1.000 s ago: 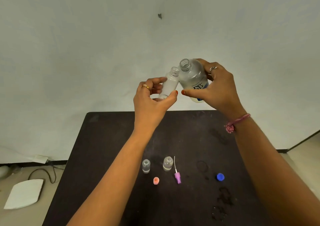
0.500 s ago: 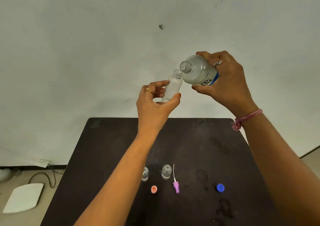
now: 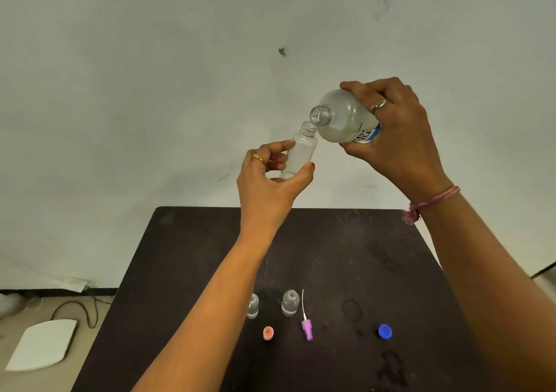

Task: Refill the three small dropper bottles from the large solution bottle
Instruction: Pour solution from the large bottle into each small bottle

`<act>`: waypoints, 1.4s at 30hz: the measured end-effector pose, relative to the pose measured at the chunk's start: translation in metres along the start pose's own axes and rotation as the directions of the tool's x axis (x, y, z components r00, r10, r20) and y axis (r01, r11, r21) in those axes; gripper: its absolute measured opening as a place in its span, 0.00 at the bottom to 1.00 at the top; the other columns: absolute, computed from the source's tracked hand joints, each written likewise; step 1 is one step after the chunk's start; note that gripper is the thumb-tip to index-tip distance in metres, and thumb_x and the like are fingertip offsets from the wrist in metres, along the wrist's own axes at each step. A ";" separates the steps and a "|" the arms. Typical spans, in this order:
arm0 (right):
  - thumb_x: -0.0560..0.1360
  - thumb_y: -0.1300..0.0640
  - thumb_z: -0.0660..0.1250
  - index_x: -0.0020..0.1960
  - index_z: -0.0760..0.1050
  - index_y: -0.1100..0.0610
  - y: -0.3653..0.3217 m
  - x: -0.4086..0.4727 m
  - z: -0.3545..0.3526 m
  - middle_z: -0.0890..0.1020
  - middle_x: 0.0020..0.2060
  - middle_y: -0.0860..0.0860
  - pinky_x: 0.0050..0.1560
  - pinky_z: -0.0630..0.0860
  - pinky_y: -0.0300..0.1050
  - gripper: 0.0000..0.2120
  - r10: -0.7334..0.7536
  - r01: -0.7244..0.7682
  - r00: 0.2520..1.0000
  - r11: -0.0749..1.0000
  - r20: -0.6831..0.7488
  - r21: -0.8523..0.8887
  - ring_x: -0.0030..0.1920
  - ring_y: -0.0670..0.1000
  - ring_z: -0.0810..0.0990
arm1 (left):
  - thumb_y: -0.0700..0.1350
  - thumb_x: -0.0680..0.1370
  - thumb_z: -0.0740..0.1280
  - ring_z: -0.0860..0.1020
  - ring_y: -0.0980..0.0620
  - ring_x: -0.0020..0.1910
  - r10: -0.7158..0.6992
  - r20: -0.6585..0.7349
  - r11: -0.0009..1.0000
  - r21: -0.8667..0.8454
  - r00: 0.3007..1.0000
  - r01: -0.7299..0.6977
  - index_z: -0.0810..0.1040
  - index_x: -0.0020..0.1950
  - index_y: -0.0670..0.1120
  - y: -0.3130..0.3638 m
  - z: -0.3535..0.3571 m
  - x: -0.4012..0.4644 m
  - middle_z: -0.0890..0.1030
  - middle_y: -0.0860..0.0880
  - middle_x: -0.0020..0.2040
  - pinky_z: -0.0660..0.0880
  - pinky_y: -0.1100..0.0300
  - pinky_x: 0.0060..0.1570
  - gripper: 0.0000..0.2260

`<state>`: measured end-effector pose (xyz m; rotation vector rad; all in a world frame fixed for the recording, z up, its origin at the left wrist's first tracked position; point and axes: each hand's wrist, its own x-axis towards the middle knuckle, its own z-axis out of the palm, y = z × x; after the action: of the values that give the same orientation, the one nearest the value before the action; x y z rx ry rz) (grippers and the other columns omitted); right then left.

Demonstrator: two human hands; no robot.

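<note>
Large solution bottle (image 3: pixel 343 119) has tipped further since a second ago, its mouth now at the small dropper bottle (image 3: pixel 299 153) neck to pour — right hand (image 3: pixel 394 132) fingers wrap it, left hand (image 3: pixel 270 181) fingers pinch the dropper above the bench (image 3: pixel 346 241) — two more dropper bottles (image 3: pixel 290 303) wait there.

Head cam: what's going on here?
A person is refilling by hand. The right hand grips the large solution bottle, tipped with its open mouth at the neck of a small dropper bottle held in the left hand, above the dark table. No stream is clearly visible. Two other small bottles stand uncapped on the table, with an orange cap, a purple nozzle and a blue cap lying nearby.
</note>
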<state>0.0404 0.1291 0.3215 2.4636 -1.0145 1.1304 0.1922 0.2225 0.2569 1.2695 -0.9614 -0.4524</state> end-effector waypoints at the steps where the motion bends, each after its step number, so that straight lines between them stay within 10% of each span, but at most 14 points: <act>1: 0.64 0.58 0.79 0.67 0.71 0.56 0.000 0.000 0.000 0.76 0.55 0.59 0.52 0.68 0.41 0.34 -0.005 0.005 1.000 1.000 -0.003 -0.004 0.54 0.59 0.74 | 0.46 0.69 0.76 0.76 0.59 0.48 0.002 0.000 1.000 -0.002 1.000 -0.002 0.75 0.54 0.56 0.000 0.000 0.000 0.76 0.50 0.53 0.74 0.74 0.38 0.18; 42: 0.65 0.61 0.76 0.67 0.71 0.55 0.005 0.004 -0.003 0.76 0.57 0.59 0.51 0.73 0.48 0.33 -0.076 0.071 0.995 0.995 -0.071 -0.071 0.56 0.59 0.73 | 0.45 0.68 0.77 0.76 0.61 0.47 0.005 0.001 0.998 -0.057 1.000 -0.005 0.74 0.50 0.60 0.001 0.005 -0.003 0.77 0.50 0.52 0.75 0.72 0.37 0.18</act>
<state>0.0369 0.1250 0.3262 2.3674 -0.9177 1.1349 0.1865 0.2218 0.2564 1.2156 -0.9466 -0.4736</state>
